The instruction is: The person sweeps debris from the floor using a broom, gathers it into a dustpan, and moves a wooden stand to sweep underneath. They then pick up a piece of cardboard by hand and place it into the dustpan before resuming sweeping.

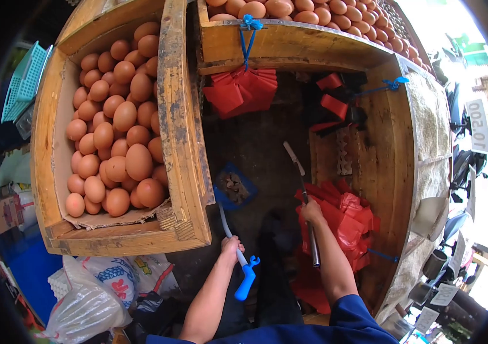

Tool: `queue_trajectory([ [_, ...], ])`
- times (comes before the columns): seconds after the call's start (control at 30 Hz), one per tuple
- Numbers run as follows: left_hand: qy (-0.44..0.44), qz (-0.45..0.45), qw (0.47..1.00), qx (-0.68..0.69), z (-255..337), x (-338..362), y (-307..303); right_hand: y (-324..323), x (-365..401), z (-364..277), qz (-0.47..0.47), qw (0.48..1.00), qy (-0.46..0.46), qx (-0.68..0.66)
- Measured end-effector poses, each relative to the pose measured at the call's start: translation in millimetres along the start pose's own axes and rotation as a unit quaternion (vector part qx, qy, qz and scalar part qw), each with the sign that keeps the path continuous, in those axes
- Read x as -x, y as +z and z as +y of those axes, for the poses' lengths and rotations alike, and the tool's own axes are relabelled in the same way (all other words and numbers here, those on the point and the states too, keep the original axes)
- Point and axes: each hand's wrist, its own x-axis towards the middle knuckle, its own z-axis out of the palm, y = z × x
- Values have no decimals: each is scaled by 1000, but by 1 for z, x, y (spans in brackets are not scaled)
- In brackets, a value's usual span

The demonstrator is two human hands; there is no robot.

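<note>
My left hand [232,247] is closed round the pale handle of a long-handled dustpan, just above its blue grip end. The blue dustpan [250,182] rests on the dark floor with greyish and whitish debris [233,188] in it. My right hand [313,212] is wrapped round the dark stick of what looks like a broom [314,243]. Its narrow, pale far end [293,157] points away from me, to the right of the dustpan and apart from it; bristles cannot be made out. Red plastic bags [350,215] hang right beside my right hand.
A wooden crate of brown eggs [189,189] stands at left, and more eggs [307,16] lie along the back. Wooden panels [393,172] enclose the right side. More red bags [243,92] hang at the back. Plastic sacks [92,304] lie at lower left.
</note>
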Motion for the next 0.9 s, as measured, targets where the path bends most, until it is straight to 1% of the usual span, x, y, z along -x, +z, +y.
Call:
queue_trajectory([
  [0.07,2,14,1000,4,-9,11,3,-3,5,-2,-47,998,34,-32],
  [0.17,18,2,1000,23,-22,30,-3,7,-7,17,-41,999,12,-20],
  [0.3,8,-8,999,39,-37,34,-21,8,-16,29,-34,999,-15,2],
  [0.37,-4,-15,999,39,-40,29,-31,7,-17,39,-53,998,-28,4],
  [0.4,-6,-13,999,37,-42,30,-32,-1,-6,30,-54,998,-25,3],
  [0.47,-22,-10,998,52,-41,28,-39,-13,13,12,-88,996,-15,13],
  [0.5,-22,-9,999,46,-39,24,-40,0,1,24,-87,996,-11,8],
  [0.57,-43,7,998,47,-39,9,-45,39,-29,61,-40,986,-103,123],
  [0.6,-48,10,998,41,-40,3,-49,42,-16,56,-42,987,-95,121],
  [0.67,-44,6,999,16,-40,-5,-51,41,17,23,-103,990,-37,88],
  [0.7,-32,20,999,19,-43,-5,-50,54,23,24,-104,990,-36,93],
  [0.77,-29,23,999,19,-48,-3,-50,86,38,36,-147,981,-58,110],
  [0.8,-22,25,999,15,-50,-3,-48,71,77,5,-197,978,18,60],
  [0.83,-24,20,999,17,-50,-2,-47,96,80,28,-181,977,-34,105],
  [0.87,-28,25,999,25,-50,-2,-46,95,94,27,-204,971,-42,121],
  [0.9,-31,30,998,33,-49,-4,-44,89,105,38,-191,968,-101,130],
])
